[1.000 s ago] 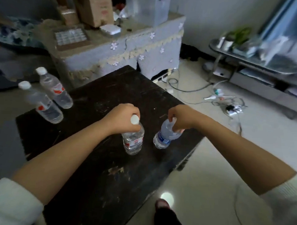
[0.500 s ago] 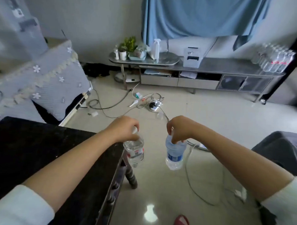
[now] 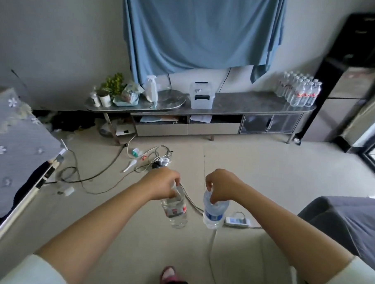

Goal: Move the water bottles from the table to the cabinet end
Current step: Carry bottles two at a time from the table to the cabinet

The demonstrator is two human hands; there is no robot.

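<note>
**Inspector:** Position of the two carried bottles?

**Assistant:** The red-labelled water bottle (image 3: pixel 175 208) hangs upright from the left hand (image 3: pixel 162 183), whose fingers are curled round its neck. The blue-labelled water bottle (image 3: pixel 214 209) hangs just beside it, gripped at the neck by the right hand (image 3: pixel 222 186). Both are above the floor (image 3: pixel 256 166), well short of the low cabinet (image 3: pixel 237 101) against the wall.

**Inspector:** State of the cabinet?

**Assistant:** A cluster of water bottles (image 3: pixel 298 91) stands at the cabinet's right end. Toward its left end stand a clear storage box (image 3: pixel 202 95), a spray bottle (image 3: pixel 151 88) and a potted plant (image 3: pixel 112 85). A blue curtain (image 3: pixel 200 30) hangs on the wall above the cabinet.

**Inspector:** Floor in front of the cabinet?

**Assistant:** Tangled cables (image 3: pixel 158 160) lie in front of the cabinet, beyond the hands. A white power strip (image 3: pixel 236 221) lies just right of the blue-labelled bottle.
</note>
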